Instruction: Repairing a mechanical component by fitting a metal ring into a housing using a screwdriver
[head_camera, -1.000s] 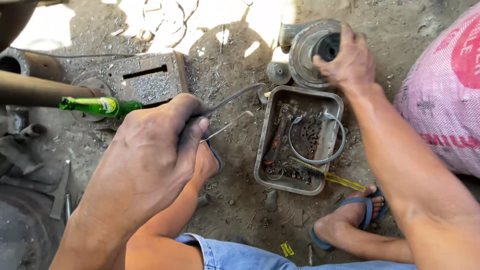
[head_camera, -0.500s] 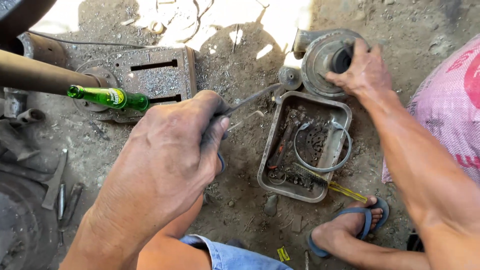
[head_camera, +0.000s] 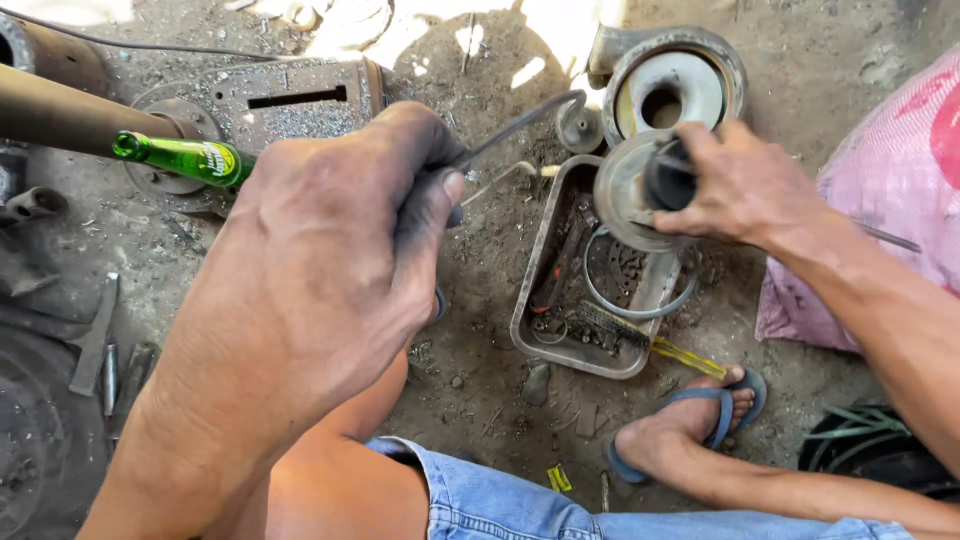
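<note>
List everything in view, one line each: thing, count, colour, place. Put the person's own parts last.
Round metal part: one, grey, held over the tray.
Bent metal rod: one, dark, in the left hand's grip.
Metal tray: one, grey, on the ground at centre, holding small parts and a wire ring.
Round housing: one, grey, top right of centre.
Glass bottle: one, green, upper left.
Metal plate: one, grey, slotted, top left.
Sack: one, pink, right edge.
Sandal: one, blue, on the foot at lower right.
Left hand: one, centre left.
Right hand: one, upper right.
</note>
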